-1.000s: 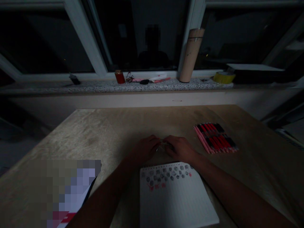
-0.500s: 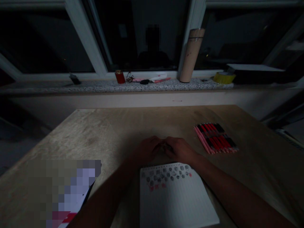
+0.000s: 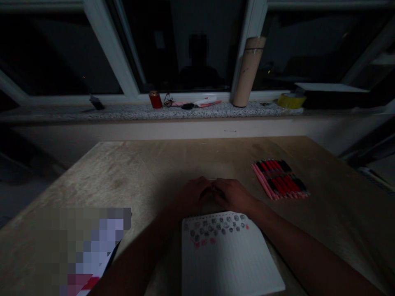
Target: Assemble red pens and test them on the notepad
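Just beyond the top edge of a lined notebook (image 3: pixel 231 263), my left hand (image 3: pixel 197 191) and my right hand (image 3: pixel 231 193) meet with curled fingers. Something small may be between the fingertips, but shadow hides what it is. The open page carries rows of dark scribbled circles near its top and a few red marks beneath them. To the right of my right hand lies a flat row of pens (image 3: pixel 280 179) in red, black and pink.
A partly blurred-out flat item (image 3: pixel 108 242) lies left of my left forearm. Along the granite windowsill (image 3: pixel 129 111) stand a red container (image 3: pixel 156 100), a tall tan cylinder (image 3: pixel 249 72), a yellow tape roll (image 3: pixel 291 101) and a dark box (image 3: pixel 333 96).
My fingers have shifted slightly where the two hands meet. The notebook and pens stay in place.
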`<state>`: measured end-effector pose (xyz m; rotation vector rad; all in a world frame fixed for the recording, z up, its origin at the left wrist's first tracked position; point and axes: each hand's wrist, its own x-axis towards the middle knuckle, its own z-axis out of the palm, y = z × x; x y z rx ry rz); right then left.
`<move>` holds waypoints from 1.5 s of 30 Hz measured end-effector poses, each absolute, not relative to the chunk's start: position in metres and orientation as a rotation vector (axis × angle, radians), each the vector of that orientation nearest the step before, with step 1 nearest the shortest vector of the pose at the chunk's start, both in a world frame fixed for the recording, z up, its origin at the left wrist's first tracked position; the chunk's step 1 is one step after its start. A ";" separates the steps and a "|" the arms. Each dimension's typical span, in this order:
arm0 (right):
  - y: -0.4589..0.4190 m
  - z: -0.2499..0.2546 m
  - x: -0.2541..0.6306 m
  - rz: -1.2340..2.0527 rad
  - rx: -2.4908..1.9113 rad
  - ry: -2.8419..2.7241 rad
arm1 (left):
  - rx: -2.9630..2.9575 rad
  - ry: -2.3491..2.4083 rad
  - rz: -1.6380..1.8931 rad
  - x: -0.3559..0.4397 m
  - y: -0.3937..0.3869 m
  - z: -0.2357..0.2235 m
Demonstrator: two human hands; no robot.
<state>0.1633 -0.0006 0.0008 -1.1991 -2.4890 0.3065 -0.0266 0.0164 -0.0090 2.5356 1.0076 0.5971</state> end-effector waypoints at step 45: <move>0.000 -0.001 0.165 0.371 -1.148 -2.482 | 2.580 1.189 0.604 -0.031 0.020 -0.012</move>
